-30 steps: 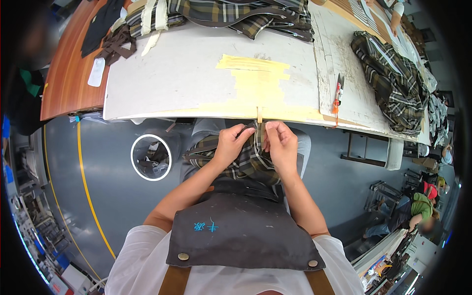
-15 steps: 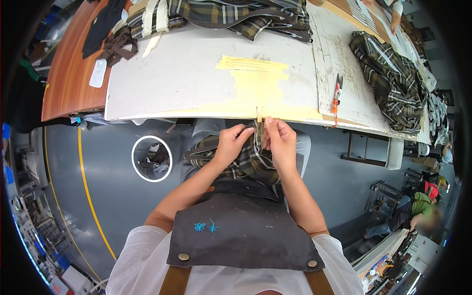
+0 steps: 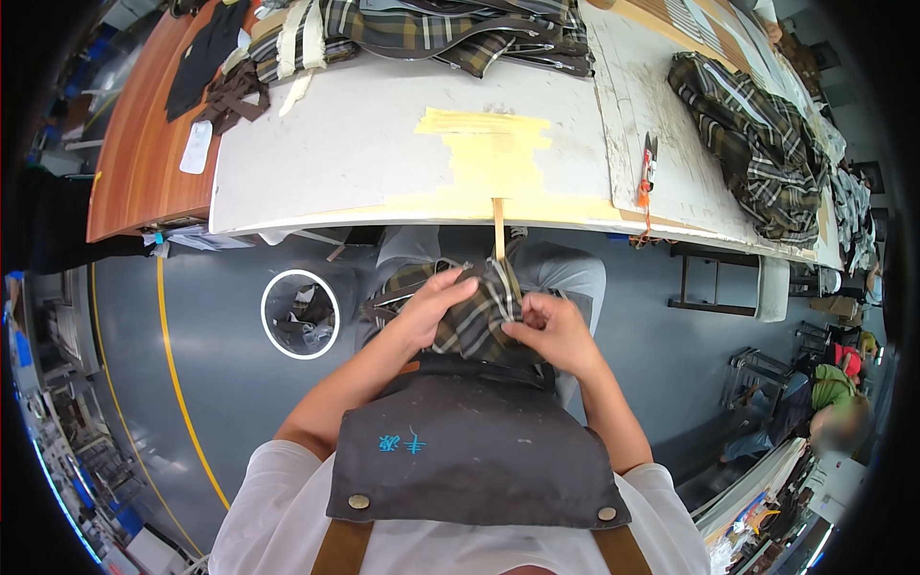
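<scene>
A dark plaid cloth piece with yellow and white stripes lies bunched over my lap, below the table edge. My left hand pinches its left side between thumb and fingers. On the other side my right hand grips the cloth's right edge with closed fingers. A flat wooden stick juts from the table edge toward me, held down by layers of yellow tape. The stick's near end meets the top of the cloth; whether it goes inside the cloth I cannot tell.
On the white tabletop, red-handled scissors lie to the right. Stacked plaid garments sit at the back, with another plaid heap on the right. A white-rimmed bin holding scraps stands on the floor at left.
Both hands have drawn the cloth toward me, away from the table edge. More of the wooden stick now shows. My right hand has moved lower along the cloth's edge.
</scene>
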Motion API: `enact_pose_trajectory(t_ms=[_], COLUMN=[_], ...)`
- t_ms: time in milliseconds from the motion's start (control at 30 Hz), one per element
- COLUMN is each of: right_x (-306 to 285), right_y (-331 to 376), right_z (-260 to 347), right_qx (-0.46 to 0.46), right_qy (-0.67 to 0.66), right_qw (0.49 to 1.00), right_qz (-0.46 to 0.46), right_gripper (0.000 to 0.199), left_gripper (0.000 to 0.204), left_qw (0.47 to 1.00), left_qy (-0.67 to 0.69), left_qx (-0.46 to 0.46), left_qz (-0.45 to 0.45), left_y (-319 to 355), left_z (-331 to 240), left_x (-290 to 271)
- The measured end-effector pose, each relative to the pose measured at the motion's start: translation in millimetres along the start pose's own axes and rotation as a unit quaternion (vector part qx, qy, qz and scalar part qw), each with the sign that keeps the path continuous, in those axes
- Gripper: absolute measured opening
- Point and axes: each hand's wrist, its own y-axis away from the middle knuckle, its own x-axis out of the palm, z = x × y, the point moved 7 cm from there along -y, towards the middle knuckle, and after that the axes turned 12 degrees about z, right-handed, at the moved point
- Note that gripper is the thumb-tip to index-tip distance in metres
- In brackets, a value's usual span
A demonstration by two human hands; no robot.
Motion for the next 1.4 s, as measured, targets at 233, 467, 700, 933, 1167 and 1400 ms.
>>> enact_pose_trajectory(t_ms=[233,467,700,933,1167,1400], right_x=[4,-5,-3,13,16,17], right_y=[38,47,45,18,19,15], right_z=[54,87,129,124,129,128], right_qx=[-0.200,-0.279,-0.310,-0.253,-0.319,-0.260], right_qy=[0.088,0.155,-0.045,-0.251,-0.233,-0.199], right_qw=[0.975,0.947,0.947,0.930,0.909,0.939], right_qz=[0.048,0.032,0.074,0.092,0.129,0.106], right_gripper=[0.009,0.015,0.024,0.014,0.028,0.011], left_gripper=[0.076,0.042,0.030,0.043,0.034,0.038], left_qw=[0.957,0.970,0.980,0.959,0.941,0.954], left_qy=[0.231,0.180,0.107,0.168,0.251,0.216], left_qx=[-0.039,0.012,0.065,0.053,0.095,0.031], left_qz=[0.169,0.162,0.155,0.220,0.208,0.203], left_y=[47,50,50,48,49,46], left_z=[18,-16,-34,-27,-54,-46], left_x=[53,75,79,69,114,111])
